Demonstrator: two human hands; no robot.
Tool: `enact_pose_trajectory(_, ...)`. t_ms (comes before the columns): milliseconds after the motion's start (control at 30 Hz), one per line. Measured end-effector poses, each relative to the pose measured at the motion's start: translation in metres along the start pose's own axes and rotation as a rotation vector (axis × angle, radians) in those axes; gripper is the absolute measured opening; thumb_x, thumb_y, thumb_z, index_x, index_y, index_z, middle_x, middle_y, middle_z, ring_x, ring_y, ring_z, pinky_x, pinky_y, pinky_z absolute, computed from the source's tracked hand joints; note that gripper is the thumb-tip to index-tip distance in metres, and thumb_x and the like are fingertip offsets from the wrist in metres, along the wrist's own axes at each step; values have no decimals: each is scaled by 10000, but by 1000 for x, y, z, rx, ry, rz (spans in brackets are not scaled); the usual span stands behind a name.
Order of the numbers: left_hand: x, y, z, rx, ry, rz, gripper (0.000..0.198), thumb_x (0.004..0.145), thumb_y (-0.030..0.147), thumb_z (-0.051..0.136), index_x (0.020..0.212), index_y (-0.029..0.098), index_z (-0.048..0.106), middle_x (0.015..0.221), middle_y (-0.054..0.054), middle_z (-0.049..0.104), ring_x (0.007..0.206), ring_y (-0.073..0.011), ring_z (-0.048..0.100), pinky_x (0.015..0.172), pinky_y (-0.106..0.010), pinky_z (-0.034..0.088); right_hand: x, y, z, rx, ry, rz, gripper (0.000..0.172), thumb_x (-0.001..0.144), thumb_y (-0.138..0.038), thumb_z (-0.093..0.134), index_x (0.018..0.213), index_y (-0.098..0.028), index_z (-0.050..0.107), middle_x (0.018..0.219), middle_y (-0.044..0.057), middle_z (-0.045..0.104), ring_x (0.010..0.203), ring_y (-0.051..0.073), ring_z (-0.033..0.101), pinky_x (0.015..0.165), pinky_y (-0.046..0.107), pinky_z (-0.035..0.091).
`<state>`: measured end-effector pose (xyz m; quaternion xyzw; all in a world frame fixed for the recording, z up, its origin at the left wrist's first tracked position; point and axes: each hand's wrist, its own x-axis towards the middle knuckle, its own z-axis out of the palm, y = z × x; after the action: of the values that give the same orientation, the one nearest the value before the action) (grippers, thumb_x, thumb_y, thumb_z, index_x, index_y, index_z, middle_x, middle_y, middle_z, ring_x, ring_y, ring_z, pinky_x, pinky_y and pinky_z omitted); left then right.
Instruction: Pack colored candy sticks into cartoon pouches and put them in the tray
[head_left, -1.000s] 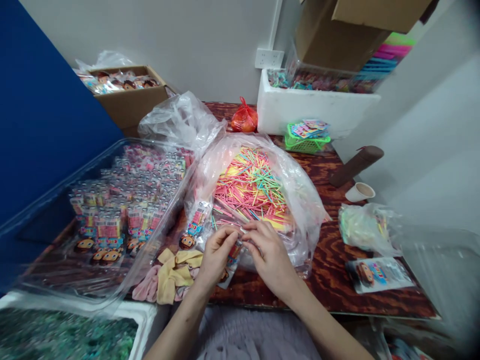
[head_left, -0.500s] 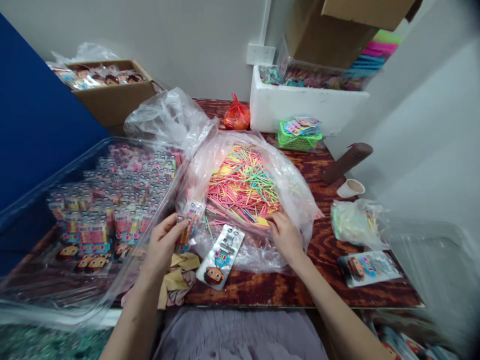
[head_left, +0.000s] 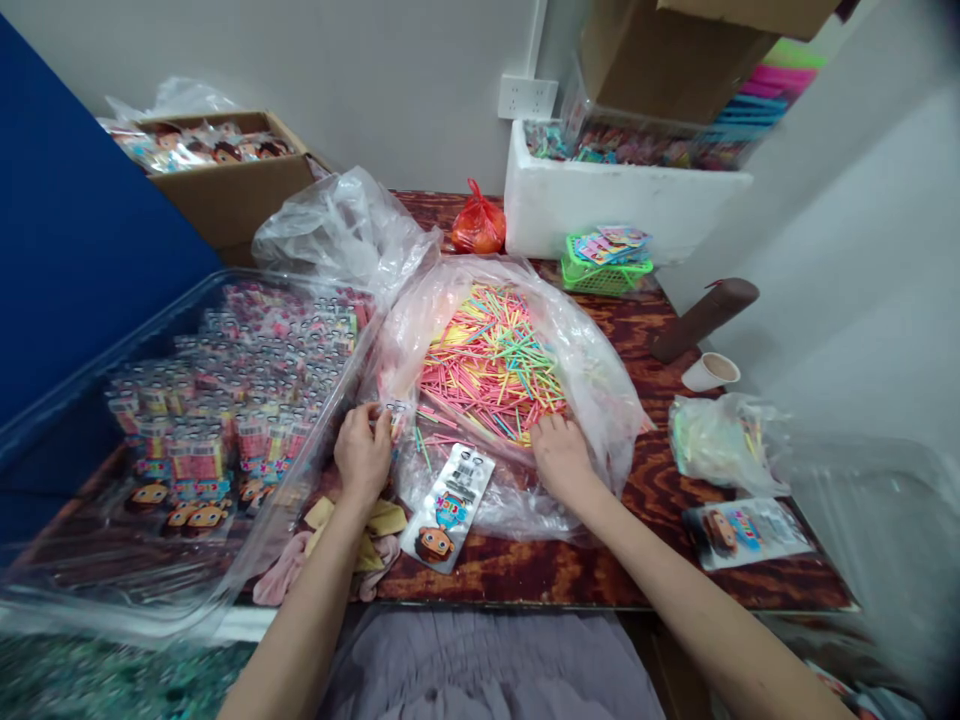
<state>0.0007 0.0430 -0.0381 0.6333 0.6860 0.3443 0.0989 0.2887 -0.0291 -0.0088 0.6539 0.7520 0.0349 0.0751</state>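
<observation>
A clear plastic bag (head_left: 600,400) lies open on the wooden table, full of thin coloured sticks (head_left: 491,360) in pink, yellow and green. My right hand (head_left: 561,458) rests at the near edge of that pile, fingers curled into the sticks. My left hand (head_left: 362,452) is closed around a small printed packet (head_left: 395,413) at the bag's left rim. A finished cartoon-face packet (head_left: 448,505) lies flat between my hands near the table edge.
A clear tray (head_left: 90,430) of several filled packets stands at left. Cloth gloves (head_left: 367,535) lie under my left wrist. A white foam box (head_left: 622,205), green basket (head_left: 606,270), paper cup (head_left: 710,371), brown cylinder (head_left: 705,318) and another packet (head_left: 750,528) stand at right.
My hands let go of the packet they held together; it now lies on the table. The left hand moved left onto another packet, the right hand went into the sticks.
</observation>
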Motion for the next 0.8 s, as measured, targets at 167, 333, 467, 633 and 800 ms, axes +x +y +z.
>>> enact_pose_trajectory(167, -14, 1, -14, 66, -11, 73, 454, 884, 394, 500, 1243, 123, 562, 1109, -156, 637, 1027, -301, 588, 900, -424, 466, -7, 9, 10, 111, 77, 5, 205, 871, -54, 462, 947, -119, 641, 979, 142, 632, 927, 263, 507, 807, 349, 350)
enact_pose_trajectory(333, -55, 35, -28, 17, 36, 234, 359, 920, 320, 489, 1239, 177, 573, 1260, -134, 583, 1182, -274, 519, 1025, -421, 404, -13, 12, 21, 276, 174, 31, 252, 874, -28, 424, 943, -132, 642, 910, 109, 653, 888, 239, 537, 804, 326, 360)
enact_pose_trajectory(467, -80, 46, -17, 143, -8, 296, 331, 902, 277, 520, 1214, 199, 601, 1446, -138, 463, 1371, -329, 357, 1129, -533, 242, -12, 15, 24, 429, 225, 41, 304, 878, -30, 400, 1020, -137, 646, 939, 105, 682, 902, 233, 577, 823, 325, 389)
enact_pose_trajectory(633, -75, 22, -6, 250, 3, 172, 399, 912, 282, 493, 1285, 156, 558, 1479, -182, 419, 1398, -363, 309, 1117, -571, 236, -13, 20, 23, 643, 304, 65, 274, 895, -85, 395, 967, -154, 650, 906, 96, 695, 858, 227, 610, 802, 329, 434)
enact_pose_trajectory(800, -69, 17, -11, 249, -1, 195, 415, 901, 269, 504, 1301, 161, 529, 1435, -174, 452, 1334, -334, 381, 1079, -513, 314, -15, 19, 22, 799, 337, 108, 224, 933, -213, 425, 946, -170, 645, 881, 81, 690, 843, 235, 629, 765, 327, 454)
